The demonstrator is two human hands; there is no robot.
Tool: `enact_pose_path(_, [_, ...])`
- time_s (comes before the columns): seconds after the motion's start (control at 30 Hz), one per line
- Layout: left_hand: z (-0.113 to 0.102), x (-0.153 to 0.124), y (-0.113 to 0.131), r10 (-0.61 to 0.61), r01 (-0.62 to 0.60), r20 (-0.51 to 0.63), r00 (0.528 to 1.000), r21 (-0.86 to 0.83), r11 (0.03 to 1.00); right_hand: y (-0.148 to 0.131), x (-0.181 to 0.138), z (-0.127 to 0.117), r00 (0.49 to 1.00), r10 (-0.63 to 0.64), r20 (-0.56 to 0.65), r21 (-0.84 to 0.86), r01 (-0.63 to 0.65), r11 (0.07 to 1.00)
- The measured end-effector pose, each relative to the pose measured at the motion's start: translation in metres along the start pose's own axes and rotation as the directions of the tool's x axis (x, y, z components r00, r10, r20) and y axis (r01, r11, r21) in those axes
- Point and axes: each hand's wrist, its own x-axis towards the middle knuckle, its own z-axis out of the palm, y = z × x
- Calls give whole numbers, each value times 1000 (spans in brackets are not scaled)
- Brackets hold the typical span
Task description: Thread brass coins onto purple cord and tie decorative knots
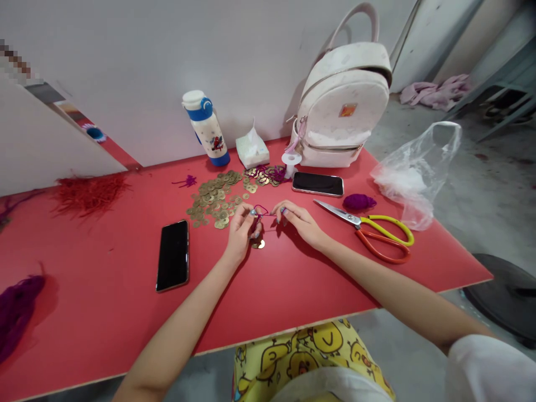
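Observation:
My left hand (244,228) is closed in a pinch on a purple thread (262,211) above the red table (104,312). A brass coin (259,244) hangs or lies just under that hand. My right hand (298,219) pinches the other end of the same thread, a little to the right. The thread runs taut between both hands with a small loop at the left. A heap of brass coins (215,200) lies just beyond my left hand.
A black phone (173,255) lies left of my hands, another phone (317,183) beyond them. Scissors (368,229) and a purple yarn ball (359,201) lie right. A bottle (207,128), tissues (252,149), white backpack (345,100), plastic bag (414,173) and red threads (90,192) stand around.

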Motion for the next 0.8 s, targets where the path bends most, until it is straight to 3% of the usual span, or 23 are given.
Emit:
enact_pose_path(0.3, [3, 0, 3, -27, 27, -50, 998, 2, 1000, 1, 1, 0, 1000, -19, -16, -35, 19, 999])
enact_pose_path(0.5, [2, 2, 3, 34, -22, -36, 999, 304, 952, 1, 0, 0, 999, 20, -46, 78, -16, 997])
enact_pose_path(0.63, [-1, 1, 0, 46, -37, -8, 999, 486, 873, 1, 0, -1, 998, 13, -59, 56, -9, 998])
enact_pose_path(0.8, [-1, 1, 1, 121, -82, -29, 992, 575, 814, -1, 0, -1, 998, -38, -40, -35, 37, 999])
